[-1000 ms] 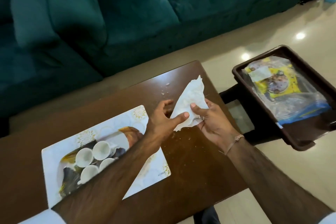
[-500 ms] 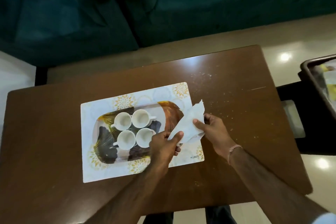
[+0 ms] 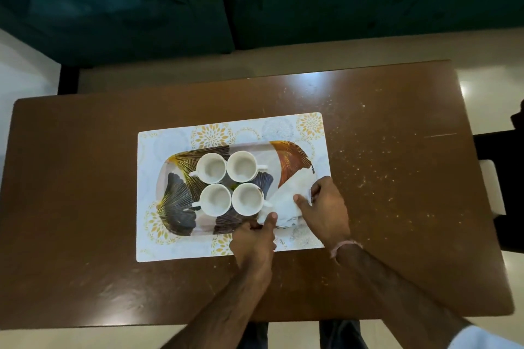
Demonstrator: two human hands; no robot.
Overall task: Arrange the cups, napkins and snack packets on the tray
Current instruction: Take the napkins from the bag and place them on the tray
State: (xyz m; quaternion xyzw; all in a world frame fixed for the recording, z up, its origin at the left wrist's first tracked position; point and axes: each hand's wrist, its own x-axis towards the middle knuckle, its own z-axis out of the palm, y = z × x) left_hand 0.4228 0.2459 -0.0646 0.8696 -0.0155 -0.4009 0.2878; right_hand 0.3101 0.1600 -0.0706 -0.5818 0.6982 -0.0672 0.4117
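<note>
On the glossy oval tray [image 3: 175,207], printed with dark and gold fan-shaped leaves, four round white cups [image 3: 229,183] sit in a tight two-by-two cluster at its middle, handles turned outward. At the tray's right end a soft, crumpled white napkin [image 3: 286,204] lies against the nearest cup; the left hand [image 3: 255,244] pinches its near corner and the right hand [image 3: 326,212] grips its right edge. Under the tray lies a flat rectangular placemat [image 3: 158,244] with pale gold florals, on a scuffed, crumb-flecked brown table [image 3: 397,178]

Both hands, left [image 3: 255,238] and right [image 3: 326,210], reach forward, fingers pinched closed.
</note>
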